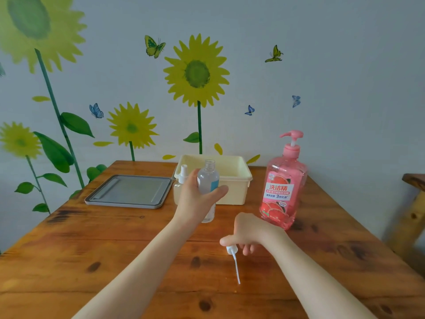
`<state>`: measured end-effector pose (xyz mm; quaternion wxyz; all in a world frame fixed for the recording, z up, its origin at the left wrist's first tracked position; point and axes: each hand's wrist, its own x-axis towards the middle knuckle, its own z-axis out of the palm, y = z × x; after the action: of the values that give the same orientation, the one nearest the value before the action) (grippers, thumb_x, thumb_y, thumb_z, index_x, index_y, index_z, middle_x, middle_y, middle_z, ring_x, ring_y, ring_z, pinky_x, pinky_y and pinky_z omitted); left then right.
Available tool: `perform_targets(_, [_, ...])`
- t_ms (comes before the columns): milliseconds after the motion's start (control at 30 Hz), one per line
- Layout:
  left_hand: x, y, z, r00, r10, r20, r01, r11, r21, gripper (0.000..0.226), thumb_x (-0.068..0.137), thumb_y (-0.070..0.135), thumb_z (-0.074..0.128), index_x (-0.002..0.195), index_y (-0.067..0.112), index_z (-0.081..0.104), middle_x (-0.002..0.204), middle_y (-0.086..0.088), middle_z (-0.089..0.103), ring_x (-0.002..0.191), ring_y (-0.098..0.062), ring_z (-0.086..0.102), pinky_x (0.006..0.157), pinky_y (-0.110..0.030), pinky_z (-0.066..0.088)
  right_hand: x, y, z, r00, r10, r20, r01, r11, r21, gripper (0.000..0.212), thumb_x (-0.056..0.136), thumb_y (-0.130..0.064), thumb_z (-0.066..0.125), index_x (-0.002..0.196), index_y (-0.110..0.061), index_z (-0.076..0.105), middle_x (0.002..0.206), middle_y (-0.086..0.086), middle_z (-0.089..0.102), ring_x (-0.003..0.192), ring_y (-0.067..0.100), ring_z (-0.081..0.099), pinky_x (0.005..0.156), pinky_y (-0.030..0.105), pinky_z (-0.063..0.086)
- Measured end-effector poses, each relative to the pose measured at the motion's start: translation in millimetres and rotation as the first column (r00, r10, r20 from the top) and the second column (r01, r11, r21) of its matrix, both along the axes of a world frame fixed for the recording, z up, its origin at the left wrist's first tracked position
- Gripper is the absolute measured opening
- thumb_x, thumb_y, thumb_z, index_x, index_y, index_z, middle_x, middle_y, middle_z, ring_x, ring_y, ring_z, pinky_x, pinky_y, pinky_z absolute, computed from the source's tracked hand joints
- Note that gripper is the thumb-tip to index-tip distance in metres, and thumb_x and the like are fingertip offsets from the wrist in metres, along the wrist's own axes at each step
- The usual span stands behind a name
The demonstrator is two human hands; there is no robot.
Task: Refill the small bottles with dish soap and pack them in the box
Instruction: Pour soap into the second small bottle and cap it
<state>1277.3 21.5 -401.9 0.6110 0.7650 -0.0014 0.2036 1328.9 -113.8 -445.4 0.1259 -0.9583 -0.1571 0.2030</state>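
- While its dip tube trails toward the viewer across the wooden table (115, 238), the white spray-pump cap (230, 249) sits pinched between thumb and curled fingers of the right hand (249, 233), held low at the tabletop, palm down, probably to park it clear of the filling.
- Farther out, the left hand (195, 199) wraps around a clear small bottle (208, 180), forearm reaching forward, thumb across the front; the bottle is upright with its threaded neck uncovered, which suits receiving soap.
- Just right of it stands the pink dish soap pump bottle (284, 187), nozzle pointing left toward the open bottle, within easy reach.
- Behind the left hand, a second small bottle (180, 185), capped and holding pale liquid, stands touching the front left of the cream plastic box (232, 178).
- A grey lid (128, 192) lies flat to the left of the box, leaving it open for packing.
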Motion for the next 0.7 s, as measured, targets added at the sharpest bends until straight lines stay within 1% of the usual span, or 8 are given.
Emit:
perform_targets(133, [0, 0, -3, 1.000, -0.004, -0.017, 0.004, 1.000, -0.001, 0.074, 0.074, 0.030, 0.072, 0.137, 0.018, 0.035, 0.127, -0.010, 0.053, 0.114, -0.025, 0.052, 0.093, -0.039, 0.047, 0, 0, -10, 0.999, -0.018, -0.034, 0.019, 1.000, 0.016, 0.036, 0.081, -0.043, 0.061, 0.092, -0.010, 0.057, 0.089, 0.009, 0.067, 0.056, 0.010, 0.058, 0.060, 0.019, 0.047])
perform_targets(233, [1, 0, -2, 1.000, -0.005, -0.026, 0.005, 1.000, -0.002, 0.075, 0.074, 0.031, 0.072, 0.137, 0.018, 0.035, 0.127, -0.011, 0.053, 0.115, -0.026, 0.052, 0.095, -0.043, 0.047, -1, 1, -12, 0.999, -0.020, -0.047, 0.022, 0.999, 0.028, 0.030, 0.081, -0.037, 0.063, 0.092, -0.010, 0.057, 0.089, 0.006, 0.066, 0.056, 0.010, 0.059, 0.061, 0.018, 0.048])
perform_targets(333, [1, 0, 1, 1.000, -0.013, -0.007, 0.013, 1.000, 0.001, 0.070, 0.075, 0.030, 0.072, 0.134, 0.019, 0.037, 0.121, -0.005, 0.056, 0.107, -0.021, 0.055, 0.082, -0.030, 0.049, 0, 4, -3, 0.999, -0.031, -0.037, 0.033, 0.998, 0.051, 0.022, 0.080, -0.027, 0.062, 0.088, -0.007, 0.059, 0.084, 0.007, 0.065, 0.057, 0.010, 0.059, 0.062, 0.020, 0.049])
perform_targets(400, [1, -1, 6, 0.999, -0.023, 0.029, 0.023, 1.000, 0.016, 0.052, 0.075, 0.028, 0.072, 0.120, 0.028, 0.044, 0.106, 0.001, 0.059, 0.093, -0.013, 0.058, 0.067, -0.019, 0.046, 4, 6, 14, 0.999, -0.039, 0.024, 0.037, 0.994, 0.105, 0.021, 0.080, -0.024, 0.060, 0.085, -0.004, 0.062, 0.079, 0.008, 0.066, 0.059, 0.013, 0.061, 0.066, 0.024, 0.054])
perform_targets(467, [2, 0, 13, 0.998, -0.036, 0.050, 0.035, 0.999, 0.006, 0.038, 0.075, 0.026, 0.072, 0.100, 0.037, 0.046, 0.093, 0.001, 0.061, 0.082, -0.012, 0.060, 0.063, -0.019, 0.048, 9, 7, 36, 0.992, -0.049, 0.114, 0.030, 0.986, 0.166, 0.024, 0.081, -0.025, 0.059, 0.085, -0.002, 0.064, 0.075, 0.010, 0.068, 0.062, 0.017, 0.064, 0.071, 0.029, 0.056])
perform_targets(533, [5, -1, 22, 0.998, -0.035, 0.060, 0.035, 0.999, -0.003, 0.033, 0.074, 0.024, 0.072, 0.099, 0.029, 0.051, 0.088, -0.004, 0.063, 0.078, -0.018, 0.061, 0.064, -0.025, 0.049, 14, 7, 63, 0.976, -0.071, 0.205, 0.021, 0.972, 0.235, 0.024, 0.083, -0.025, 0.059, 0.081, -0.001, 0.065, 0.073, 0.012, 0.070, 0.061, 0.019, 0.065, 0.074, 0.032, 0.056])
perform_targets(600, [7, -2, 33, 0.996, -0.033, 0.080, 0.034, 0.999, -0.017, 0.035, 0.072, 0.026, 0.073, 0.099, 0.021, 0.053, 0.085, -0.005, 0.063, 0.075, -0.019, 0.061, 0.063, -0.028, 0.049, 18, 9, 90, 0.951, -0.104, 0.291, -0.002, 0.939, 0.345, 0.021, 0.084, -0.023, 0.061, 0.077, -0.004, 0.063, 0.069, 0.012, 0.068, 0.055, 0.016, 0.063, 0.071, 0.033, 0.056])
perform_targets(700, [12, -3, 47, 0.993, -0.030, 0.114, 0.033, 0.999, -0.023, 0.032, 0.072, 0.030, 0.074, 0.096, 0.024, 0.053, 0.081, 0.000, 0.064, 0.072, -0.014, 0.061, 0.060, -0.023, 0.046, 22, 10, 130, 0.900, -0.141, 0.411, -0.094, 0.860, 0.501, 0.012, 0.087, -0.019, 0.060, 0.079, -0.009, 0.060, 0.066, 0.008, 0.064, 0.055, 0.013, 0.059, 0.068, 0.033, 0.054])
